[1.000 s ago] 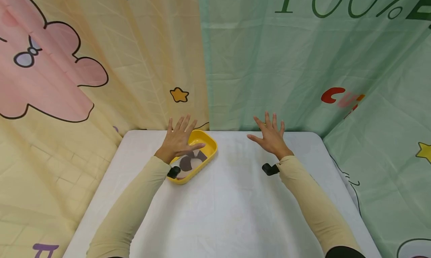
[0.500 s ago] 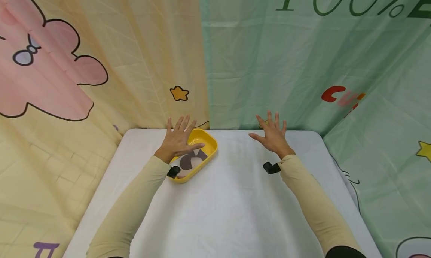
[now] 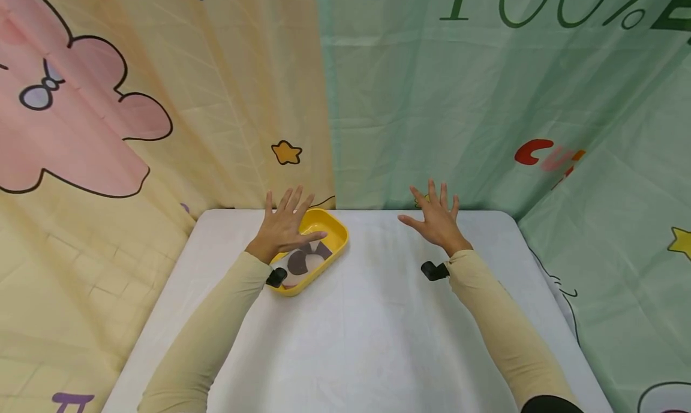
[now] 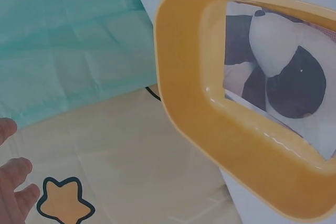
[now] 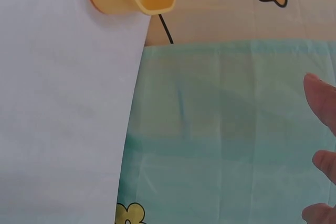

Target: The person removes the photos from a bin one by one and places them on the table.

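Note:
My left hand [image 3: 282, 226] hovers with fingers spread over the left part of a yellow tray [image 3: 339, 245], hiding some of it in the head view. Inside the tray lies a flat picture of a panda [image 4: 294, 72], in pieces of grey, black and white. My right hand [image 3: 436, 224] is held up with fingers spread over the right back of the table, holding nothing. In the left wrist view the tray's deep wall [image 4: 184, 66] fills the right side, and fingertips [image 4: 18, 170] of my left hand show at the left edge. Fingertips [image 5: 324, 163] of the right hand show in its wrist view.
A white-covered table [image 3: 356, 341] spreads out below both arms. Behind it hang a yellow curtain [image 3: 237, 101] and a green curtain [image 3: 410, 101], meeting near the tray. Black cameras [image 3: 434, 271] sit at both wrists.
My right hand has shifted very slightly to the right since a second ago. The left hand and the tray stay practically in place.

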`<state>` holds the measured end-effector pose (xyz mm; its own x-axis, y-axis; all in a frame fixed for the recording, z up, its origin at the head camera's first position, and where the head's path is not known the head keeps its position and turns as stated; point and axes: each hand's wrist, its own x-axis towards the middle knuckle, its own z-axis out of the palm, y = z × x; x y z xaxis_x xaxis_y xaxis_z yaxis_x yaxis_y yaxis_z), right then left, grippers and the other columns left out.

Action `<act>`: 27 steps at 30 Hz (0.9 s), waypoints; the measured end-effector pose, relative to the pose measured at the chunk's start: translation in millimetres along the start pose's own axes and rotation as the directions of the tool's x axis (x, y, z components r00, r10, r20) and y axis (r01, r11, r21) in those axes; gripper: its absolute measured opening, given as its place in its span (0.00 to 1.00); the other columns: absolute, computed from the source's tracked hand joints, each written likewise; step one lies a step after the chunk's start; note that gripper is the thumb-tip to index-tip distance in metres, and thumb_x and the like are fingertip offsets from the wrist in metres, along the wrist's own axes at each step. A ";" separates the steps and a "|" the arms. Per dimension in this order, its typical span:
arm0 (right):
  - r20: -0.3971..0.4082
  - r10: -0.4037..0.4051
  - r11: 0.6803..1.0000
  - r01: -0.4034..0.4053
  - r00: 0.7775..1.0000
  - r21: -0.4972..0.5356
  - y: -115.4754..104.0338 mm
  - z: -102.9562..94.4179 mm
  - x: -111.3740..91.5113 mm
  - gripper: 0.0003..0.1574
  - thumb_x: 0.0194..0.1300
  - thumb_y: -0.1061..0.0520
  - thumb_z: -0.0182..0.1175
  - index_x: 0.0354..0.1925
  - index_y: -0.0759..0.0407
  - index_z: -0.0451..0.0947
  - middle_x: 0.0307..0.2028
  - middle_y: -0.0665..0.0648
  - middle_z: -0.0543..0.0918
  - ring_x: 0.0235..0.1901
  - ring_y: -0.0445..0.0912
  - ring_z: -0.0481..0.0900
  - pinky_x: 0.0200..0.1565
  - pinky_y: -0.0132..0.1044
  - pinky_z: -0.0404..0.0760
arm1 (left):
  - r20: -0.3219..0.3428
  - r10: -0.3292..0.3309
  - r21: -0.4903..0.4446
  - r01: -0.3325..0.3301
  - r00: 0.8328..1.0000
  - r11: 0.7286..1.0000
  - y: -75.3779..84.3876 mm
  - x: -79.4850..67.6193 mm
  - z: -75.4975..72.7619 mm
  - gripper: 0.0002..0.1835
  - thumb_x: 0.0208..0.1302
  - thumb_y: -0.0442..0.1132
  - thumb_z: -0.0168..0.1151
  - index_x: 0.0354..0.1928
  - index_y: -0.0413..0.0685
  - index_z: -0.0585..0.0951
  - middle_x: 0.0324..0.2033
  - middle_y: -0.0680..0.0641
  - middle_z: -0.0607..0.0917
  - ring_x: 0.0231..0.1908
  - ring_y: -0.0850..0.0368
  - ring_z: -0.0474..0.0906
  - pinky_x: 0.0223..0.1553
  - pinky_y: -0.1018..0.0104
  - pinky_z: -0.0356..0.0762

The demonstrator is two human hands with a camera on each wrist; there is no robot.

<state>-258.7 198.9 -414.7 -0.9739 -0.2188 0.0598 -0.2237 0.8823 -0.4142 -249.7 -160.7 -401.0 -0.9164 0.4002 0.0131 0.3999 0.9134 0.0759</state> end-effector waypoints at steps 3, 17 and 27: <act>-0.002 0.002 1.000 -0.002 1.000 0.006 0.5 -1.3 -0.6 0.53 0.65 0.30 0.54 0.77 0.49 0.45 0.75 0.64 0.29 0.71 0.59 0.16 0.63 0.65 0.18 | 0.002 0.001 0.000 -0.001 1.000 1.000 0.0 0.1 -0.4 0.52 0.58 0.76 0.45 0.77 0.54 0.47 0.75 0.40 0.41 0.74 0.41 0.37 0.65 0.34 0.20; -0.037 0.003 1.000 -0.002 0.999 0.022 5.0 0.0 -3.2 0.57 0.61 0.27 0.56 0.76 0.49 0.47 0.75 0.66 0.32 0.71 0.62 0.18 0.63 0.66 0.19 | 0.017 -0.032 -0.071 0.033 0.999 0.997 -16.7 0.8 17.1 0.51 0.59 0.75 0.44 0.77 0.54 0.47 0.76 0.40 0.41 0.74 0.40 0.37 0.67 0.37 0.22; -0.050 0.001 0.998 0.002 0.999 0.056 6.1 12.0 -5.4 0.57 0.60 0.26 0.56 0.76 0.48 0.48 0.75 0.63 0.32 0.72 0.59 0.18 0.63 0.66 0.20 | 0.072 -0.103 -0.148 0.112 0.992 0.983 -40.4 -10.2 47.5 0.52 0.60 0.73 0.48 0.76 0.47 0.51 0.75 0.36 0.44 0.73 0.38 0.41 0.68 0.38 0.23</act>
<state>-254.4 200.5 -428.5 -0.9748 -0.1967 0.1051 -0.2230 0.8569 -0.4647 -255.6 -198.1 -451.6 -0.9489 0.3085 -0.0664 0.2871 0.9313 0.2240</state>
